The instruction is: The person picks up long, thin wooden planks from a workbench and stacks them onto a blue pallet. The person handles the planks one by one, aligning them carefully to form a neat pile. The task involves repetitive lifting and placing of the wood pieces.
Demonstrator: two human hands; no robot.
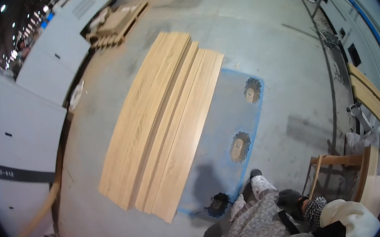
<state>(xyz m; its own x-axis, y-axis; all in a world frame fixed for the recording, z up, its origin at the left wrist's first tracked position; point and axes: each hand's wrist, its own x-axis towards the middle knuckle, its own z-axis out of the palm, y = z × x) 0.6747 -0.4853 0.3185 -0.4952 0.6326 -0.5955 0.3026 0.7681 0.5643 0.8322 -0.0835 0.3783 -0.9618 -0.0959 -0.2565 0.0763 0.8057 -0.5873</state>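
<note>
Both hands wear dark gloves and are close to my body at the lower edge. My left hand [212, 236] hangs beside my patterned apron [258, 225], its fingers loosely stretched out with nothing seen in them. Near the apron's right side is my right hand [290, 199]; its fingers blend into the dark glove, so their closing is unclear. Ahead and to the left lies a stack of long, light wood planks [145, 119], side by side with a narrow step between two groups. Neither hand touches them. Beneath their right side shows a blue-edged grey sheet [218, 115] with jagged dark patches.
White machine cabinets [18, 110] line the left. A wooden pallet [116, 26] with flat material stands far left. On the right are a long machine [354, 39], curved wood strips [373, 97] and a wooden frame [342, 159]. My shoe [256, 173] stands by the sheet's edge.
</note>
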